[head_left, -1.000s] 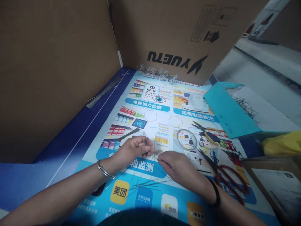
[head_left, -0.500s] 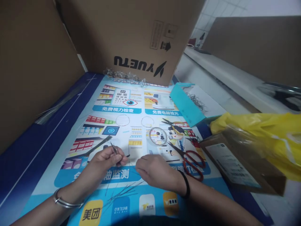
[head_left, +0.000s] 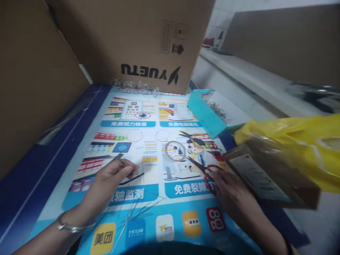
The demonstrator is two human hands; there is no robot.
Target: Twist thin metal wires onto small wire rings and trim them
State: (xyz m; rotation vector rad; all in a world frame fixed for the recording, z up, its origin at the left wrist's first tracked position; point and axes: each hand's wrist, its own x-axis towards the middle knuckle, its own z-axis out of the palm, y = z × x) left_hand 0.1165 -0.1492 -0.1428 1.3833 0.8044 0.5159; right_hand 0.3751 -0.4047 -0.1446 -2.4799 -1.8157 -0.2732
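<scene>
A person's right hand (head_left: 228,186) meets the red handles of a pair of scissors (head_left: 198,165) on the right side of a poster-covered table, the dark blades pointing to the far left. The fingers touch the handles, but blur hides whether they have closed around them. The left hand (head_left: 114,177), with a metal bracelet (head_left: 75,228) at the wrist, is held over the left part of the printed poster (head_left: 151,171), closed, thumb pressed to the fingers; anything between the fingertips is too blurred to make out.

Thin dark strands (head_left: 139,212) lie loosely crossed on the near part of the poster, between the two forearms. Beyond the hands, two thin rings (head_left: 135,135) lie side by side near the poster's middle, and a thicker ring (head_left: 166,151) rests just to the near right of them, left of the scissors. A dark-bladed tool (head_left: 184,134) lies on the far side of the scissors.

To the far right, a turquoise folder (head_left: 205,113) stands open beside a tangle of dark strands (head_left: 216,108). A small cardboard box (head_left: 294,187) bearing a label sits to the right, against a yellow bag (head_left: 292,141). Tall cardboard panels (head_left: 148,39), one marked "YUETU" upside down, wall the far and left sides, a clear, tangled heap (head_left: 138,86) along the far panel's foot.
</scene>
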